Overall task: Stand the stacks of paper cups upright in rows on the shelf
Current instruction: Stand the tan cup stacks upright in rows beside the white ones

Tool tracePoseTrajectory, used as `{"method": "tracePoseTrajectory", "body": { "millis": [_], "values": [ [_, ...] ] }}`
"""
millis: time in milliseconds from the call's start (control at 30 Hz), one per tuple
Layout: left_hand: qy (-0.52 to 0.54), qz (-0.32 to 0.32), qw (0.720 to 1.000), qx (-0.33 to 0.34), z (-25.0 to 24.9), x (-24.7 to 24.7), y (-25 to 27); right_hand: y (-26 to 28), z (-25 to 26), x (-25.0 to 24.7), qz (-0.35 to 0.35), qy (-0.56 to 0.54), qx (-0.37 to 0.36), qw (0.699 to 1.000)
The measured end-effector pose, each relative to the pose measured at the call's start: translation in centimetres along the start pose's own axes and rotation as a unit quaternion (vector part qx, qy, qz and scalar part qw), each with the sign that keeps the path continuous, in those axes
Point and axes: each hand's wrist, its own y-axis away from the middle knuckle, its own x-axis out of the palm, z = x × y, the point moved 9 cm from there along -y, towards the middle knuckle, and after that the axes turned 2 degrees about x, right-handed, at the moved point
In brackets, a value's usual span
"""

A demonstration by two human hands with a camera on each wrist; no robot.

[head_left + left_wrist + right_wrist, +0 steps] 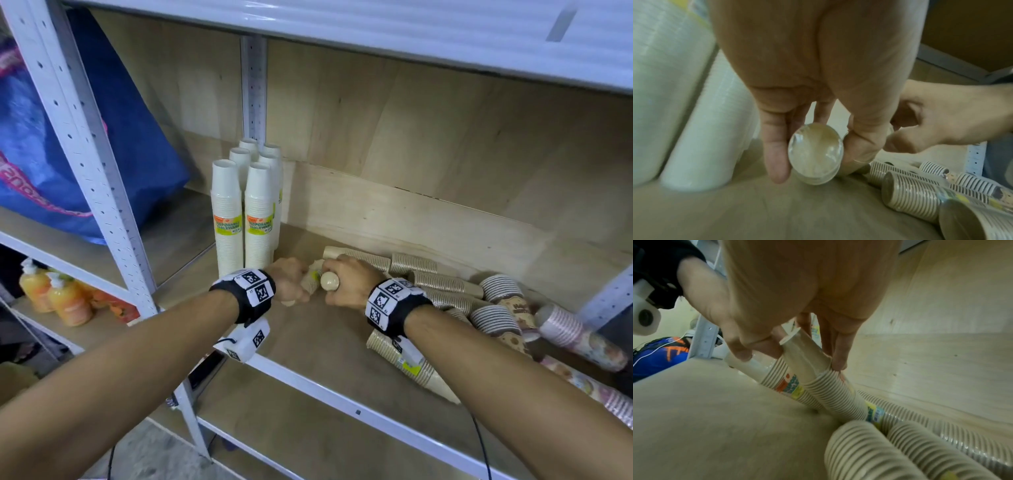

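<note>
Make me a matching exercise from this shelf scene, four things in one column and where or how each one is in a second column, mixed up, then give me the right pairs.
Things
1. white cup stacks
2. beige cup stacks
3. left hand
4. orange bottles

Places or states
A. lying on their sides in a pile at the right of the shelf
B. on a lower shelf at far left
C. standing upright in rows by the back post
D. gripping the end of a wrapped cup stack

Pairs: 1-C, 2-A, 3-D, 4-B
</note>
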Motion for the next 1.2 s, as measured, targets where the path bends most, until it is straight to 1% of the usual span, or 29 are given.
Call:
{"method": "tracePoseTrajectory", "body": {
  "millis": [100,200,333,467,533,667,800,900,1033,1133,1200],
  "values": [
    [-0.027,-0.014,1.0,0.004,-0.9,-2.0,-0.3,-0.3,-0.6,-2.3,-0.038,-0.032,0.017,0.999],
    [-0.044,-0.045,0.998,0.014,-2.0,-4.2,-0.6,-0.5,-1.5,-4.0,-0.068,-0.042,0.036,0.996],
    [-0.048,-0.084,0.995,0.026,-3.3,-6.5,-1.7,-1.1,-2.9,-5.1,-0.1,-0.071,0.055,0.991],
    [-0.037,-0.121,0.991,0.047,-4.1,-7.8,-3.2,-1.9,-3.7,-5.9,-0.121,-0.098,0.072,0.985],
    [-0.031,-0.127,0.99,0.051,-4.3,-8.2,-4.2,-2.5,-4.1,-6.1,-0.123,-0.111,0.078,0.983],
    [-0.038,-0.143,0.988,0.034,-4.1,-8.9,-6.3,-4.0,-4.2,-6.3,-0.12,-0.137,0.077,0.98],
    [-0.083,-0.155,0.984,0.002,-3.7,-9.5,-8.3,-5.9,-3.9,-6.5,-0.114,-0.153,0.07,0.979],
    [-0.104,-0.176,0.978,-0.027,-3.3,-9.9,-9.6,-7.4,-4.0,-6.3,-0.103,-0.17,0.07,0.977],
    [-0.11,-0.212,0.97,-0.043,-3.0,-10.5,-11.2,-9.6,-4.1,-5.9,-0.094,-0.176,0.069,0.978],
    [-0.084,-0.19,0.977,-0.044,-2.6,-10.8,-12.7,-10.7,-4.6,-6.0,-0.095,-0.166,0.082,0.978],
    [-0.067,-0.187,0.979,-0.042,-2.3,-11.1,-13.5,-11.5,-5.2,-6.1,-0.091,-0.161,0.087,0.979]
  ]
}}
